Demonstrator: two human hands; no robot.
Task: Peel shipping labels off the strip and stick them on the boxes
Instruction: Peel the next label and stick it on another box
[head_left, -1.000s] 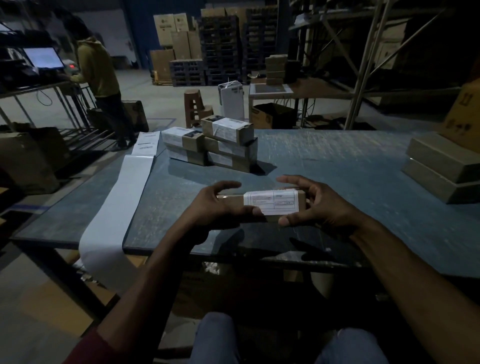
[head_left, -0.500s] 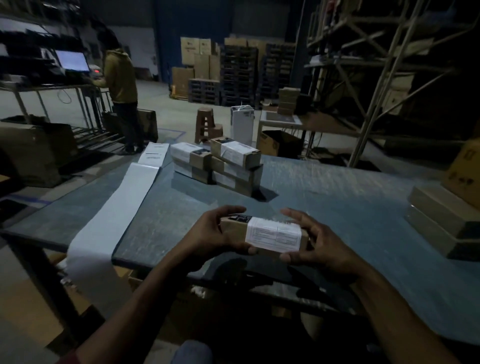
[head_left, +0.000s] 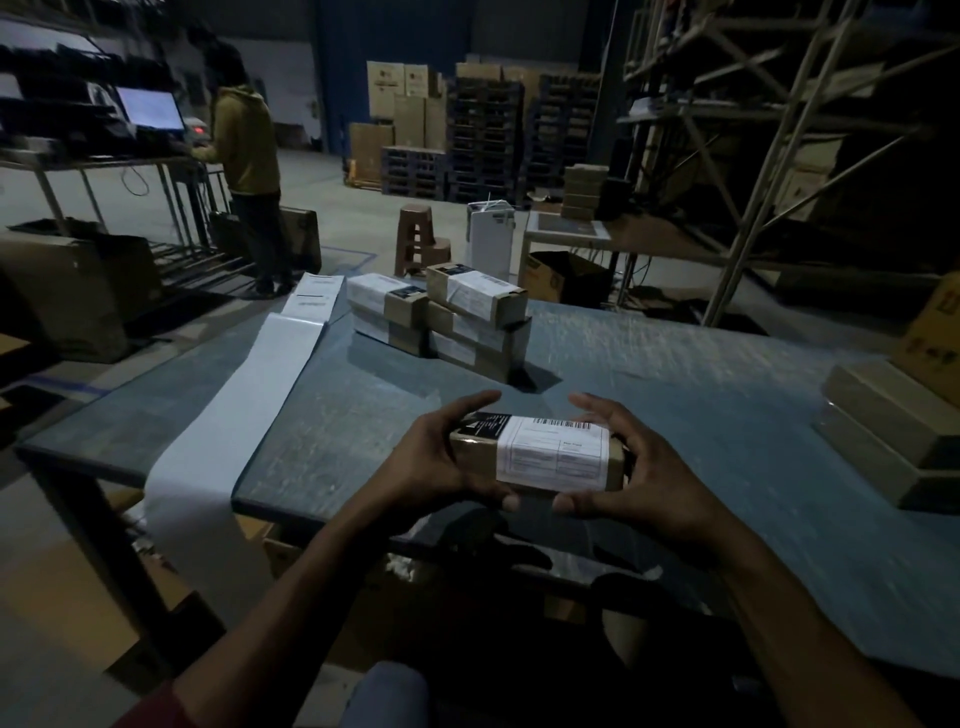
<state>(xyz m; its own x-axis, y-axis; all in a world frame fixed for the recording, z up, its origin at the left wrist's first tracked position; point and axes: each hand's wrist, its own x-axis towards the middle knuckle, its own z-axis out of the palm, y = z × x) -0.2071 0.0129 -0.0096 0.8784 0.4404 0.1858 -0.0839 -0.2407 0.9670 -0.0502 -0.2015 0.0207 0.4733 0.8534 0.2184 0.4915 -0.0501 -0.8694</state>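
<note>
Head view: we hold a rectangular cardboard box (head_left: 535, 460) (white paper label (head_left: 553, 454) wrapped over it) above the scratched table (head_left: 675, 395) edge; our left hand (head_left: 434, 460) and right hand (head_left: 641, 470) curl around its ends.

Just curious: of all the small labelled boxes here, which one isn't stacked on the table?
The box gripped between the left hand and right hand; the other labelled boxes sit stacked farther back.
</note>
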